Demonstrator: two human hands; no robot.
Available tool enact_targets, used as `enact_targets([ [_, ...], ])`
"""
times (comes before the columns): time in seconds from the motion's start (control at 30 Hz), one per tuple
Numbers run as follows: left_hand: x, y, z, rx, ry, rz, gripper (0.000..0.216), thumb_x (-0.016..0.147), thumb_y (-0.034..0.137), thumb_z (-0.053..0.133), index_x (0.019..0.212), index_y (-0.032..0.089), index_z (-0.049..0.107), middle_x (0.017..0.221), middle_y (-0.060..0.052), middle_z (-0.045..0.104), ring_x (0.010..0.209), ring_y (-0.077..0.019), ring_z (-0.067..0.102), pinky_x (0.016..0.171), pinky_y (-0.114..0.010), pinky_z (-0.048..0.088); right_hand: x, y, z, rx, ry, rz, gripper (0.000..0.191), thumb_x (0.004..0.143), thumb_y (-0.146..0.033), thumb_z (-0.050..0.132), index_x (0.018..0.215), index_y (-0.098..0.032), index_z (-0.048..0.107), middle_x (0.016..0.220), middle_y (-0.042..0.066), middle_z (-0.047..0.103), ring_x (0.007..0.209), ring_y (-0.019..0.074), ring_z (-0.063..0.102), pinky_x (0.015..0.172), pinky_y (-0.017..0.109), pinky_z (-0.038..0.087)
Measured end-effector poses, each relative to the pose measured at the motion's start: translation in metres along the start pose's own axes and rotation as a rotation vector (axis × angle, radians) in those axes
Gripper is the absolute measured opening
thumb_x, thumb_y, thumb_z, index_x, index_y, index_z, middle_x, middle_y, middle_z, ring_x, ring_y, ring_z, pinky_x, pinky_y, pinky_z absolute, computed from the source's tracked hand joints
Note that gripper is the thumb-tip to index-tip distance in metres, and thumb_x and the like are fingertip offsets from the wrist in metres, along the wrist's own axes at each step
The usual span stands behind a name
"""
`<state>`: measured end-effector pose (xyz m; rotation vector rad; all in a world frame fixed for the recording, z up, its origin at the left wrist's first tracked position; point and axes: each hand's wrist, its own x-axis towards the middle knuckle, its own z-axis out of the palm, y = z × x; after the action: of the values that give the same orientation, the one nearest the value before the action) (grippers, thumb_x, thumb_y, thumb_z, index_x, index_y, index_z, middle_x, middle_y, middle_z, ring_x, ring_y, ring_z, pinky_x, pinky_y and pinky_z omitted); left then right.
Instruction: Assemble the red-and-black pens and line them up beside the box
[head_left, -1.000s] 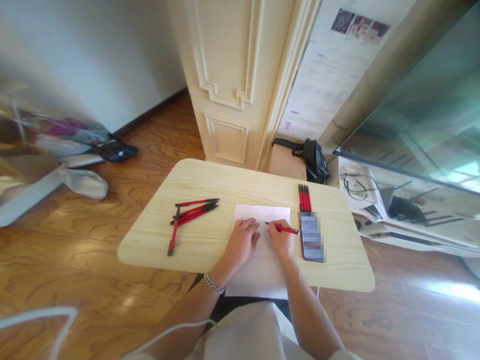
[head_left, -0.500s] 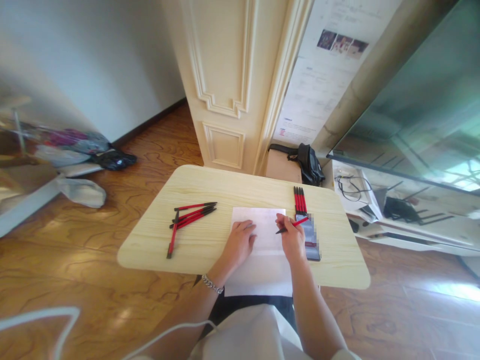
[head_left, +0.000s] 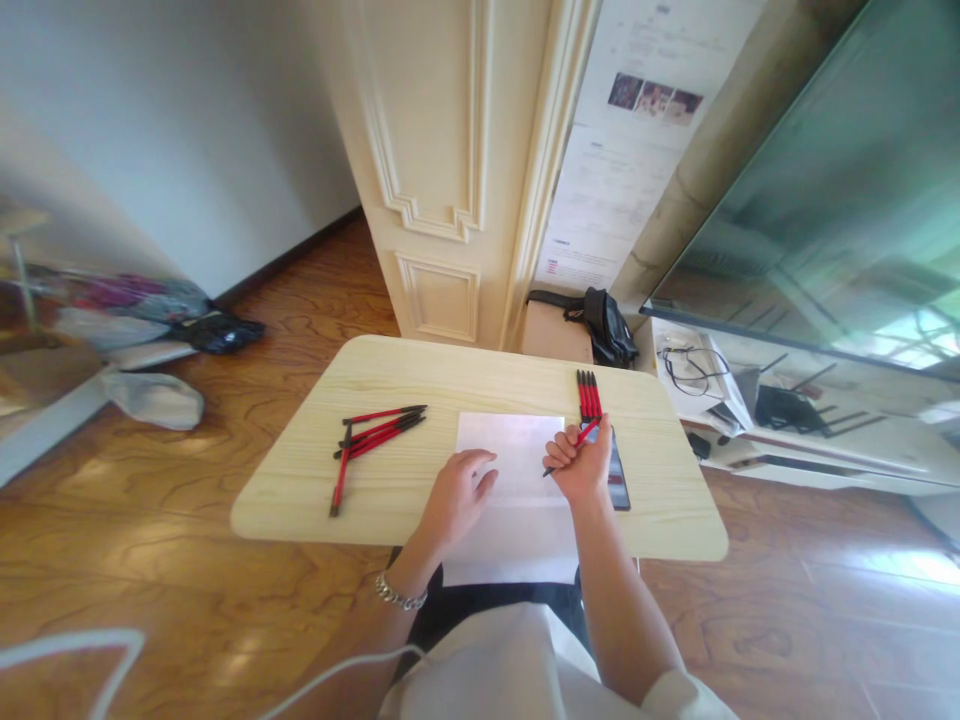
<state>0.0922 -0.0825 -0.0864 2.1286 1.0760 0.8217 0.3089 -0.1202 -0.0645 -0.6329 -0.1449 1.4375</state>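
My right hand (head_left: 583, 462) is closed around a red pen (head_left: 588, 431) with black ends, its dark tip pointing down to the left over the white paper (head_left: 517, 540). The thumb lies up near the pen's upper end. My left hand (head_left: 459, 492) rests at the left part of the paper, fingers stretched and thumb apart, with nothing in it. Under and beside my right hand lies a phone (head_left: 619, 480), partly hidden. Several red pens (head_left: 589, 395) stand side by side just beyond it. More red pens (head_left: 382, 432) lie in a loose, crossed pile at the left.
All this is on a pale wooden table (head_left: 300, 490) with rounded corners. Behind it are a cream panelled door (head_left: 435, 200) and a black bag (head_left: 609, 325). A large screen (head_left: 840, 200) and a low cabinet with cables (head_left: 690, 370) are at the right. Plastic bags (head_left: 154, 398) lie at the left.
My right hand has shifted its hold on the pen, now with the fingers curled in and the thumb raised towards its top. My left hand has drawn slightly back and left.
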Motion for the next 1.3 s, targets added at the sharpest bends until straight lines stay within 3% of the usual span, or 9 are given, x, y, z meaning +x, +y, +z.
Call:
enact_targets([
  [0.3, -0.009, 0.018, 0.001, -0.070, -0.049, -0.060, 0.021, 0.083, 0.026, 0.054, 0.102, 0.024, 0.065, 0.101, -0.004, 0.067, 0.085, -0.0178, 0.062, 0.071, -0.029, 0.051, 0.000, 0.000, 0.003, -0.033, 0.004, -0.024, 0.055, 0.076, -0.070, 0.045, 0.053, -0.020, 0.041, 0.044, -0.007, 0.027, 0.039, 0.0081, 0.026, 0.039, 0.021, 0.026],
  [0.47, -0.016, 0.033, 0.003, -0.194, -0.135, -0.147, 0.025, 0.083, 0.033, 0.054, 0.102, 0.023, 0.067, 0.090, -0.005, 0.069, 0.068, -0.0164, 0.062, 0.067, -0.029, 0.050, 0.000, 0.003, 0.012, -0.061, 0.060, -0.218, 0.029, 0.081, -0.054, 0.055, 0.079, -0.025, 0.055, 0.051, -0.008, 0.039, 0.043, 0.0074, 0.038, 0.046, 0.021, 0.038],
  [0.57, -0.022, 0.046, 0.010, -0.397, -0.248, -0.182, 0.029, 0.085, 0.037, 0.052, 0.105, 0.022, 0.068, 0.097, -0.006, 0.070, 0.078, -0.0187, 0.064, 0.071, -0.030, 0.049, -0.002, 0.008, 0.020, -0.117, 0.099, -0.386, 0.017, 0.082, -0.041, 0.060, 0.091, -0.029, 0.054, 0.070, -0.005, 0.057, 0.062, 0.0097, 0.056, 0.065, 0.028, 0.048],
  [0.67, -0.023, 0.057, 0.021, -0.621, -0.336, -0.257, 0.038, 0.085, 0.041, 0.052, 0.115, 0.019, 0.064, 0.090, -0.006, 0.071, 0.076, -0.0178, 0.063, 0.071, -0.029, 0.049, -0.009, 0.015, 0.028, -0.179, 0.108, -0.436, 0.018, 0.081, -0.037, 0.063, 0.091, -0.027, 0.051, 0.097, 0.001, 0.065, 0.092, 0.0158, 0.062, 0.082, 0.038, 0.049],
  [0.83, -0.009, 0.058, 0.034, -0.952, -0.160, -0.418, 0.047, 0.085, 0.044, 0.054, 0.125, 0.018, 0.055, 0.092, -0.007, 0.067, 0.066, -0.0111, 0.058, 0.058, -0.023, 0.044, -0.032, 0.036, 0.029, -0.238, 0.063, -0.403, 0.018, 0.080, -0.035, 0.064, 0.087, -0.025, 0.050, 0.113, 0.005, 0.063, 0.107, 0.0192, 0.058, 0.089, 0.040, 0.046],
  [0.9, -0.002, 0.055, 0.035, -1.048, -0.025, -0.482, 0.041, 0.083, 0.044, 0.056, 0.114, 0.018, 0.060, 0.093, -0.006, 0.065, 0.067, -0.0099, 0.057, 0.060, -0.022, 0.045, -0.042, 0.044, 0.022, -0.353, 0.117, -0.401, 0.018, 0.079, -0.034, 0.064, 0.088, -0.023, 0.053, 0.109, 0.005, 0.065, 0.100, 0.0181, 0.061, 0.085, 0.036, 0.047],
  [1.0, 0.007, 0.050, 0.033, -1.076, 0.086, -0.514, 0.032, 0.079, 0.045, 0.061, 0.091, 0.015, 0.064, 0.084, -0.004, 0.064, 0.067, -0.0096, 0.057, 0.064, -0.022, 0.046, -0.053, 0.045, 0.007, -0.716, 0.239, -0.407, 0.018, 0.075, -0.033, 0.068, 0.084, -0.020, 0.060, 0.082, 0.003, 0.068, 0.073, 0.0145, 0.061, 0.068, 0.029, 0.048],
  [1.1, 0.011, 0.049, 0.032, -0.961, 0.062, -0.476, 0.031, 0.079, 0.045, 0.061, 0.082, 0.015, 0.062, 0.070, -0.002, 0.062, 0.064, -0.0110, 0.057, 0.063, -0.023, 0.047, -0.061, 0.033, -0.001, -1.063, 0.225, -0.354, 0.015, 0.073, -0.033, 0.068, 0.079, -0.019, 0.066, 0.069, 0.001, 0.066, 0.064, 0.0151, 0.059, 0.059, 0.026, 0.043],
  [1.3, 0.021, 0.063, 0.030, -0.663, -0.031, -0.305, 0.030, 0.083, 0.045, 0.055, 0.082, 0.016, 0.063, 0.064, -0.002, 0.063, 0.059, -0.0130, 0.058, 0.057, -0.023, 0.045, -0.067, 0.009, 0.011, -1.367, 0.092, -0.341, 0.014, 0.077, -0.034, 0.063, 0.083, -0.026, 0.072, 0.075, 0.000, 0.070, 0.064, 0.0158, 0.060, 0.058, 0.027, 0.042],
])
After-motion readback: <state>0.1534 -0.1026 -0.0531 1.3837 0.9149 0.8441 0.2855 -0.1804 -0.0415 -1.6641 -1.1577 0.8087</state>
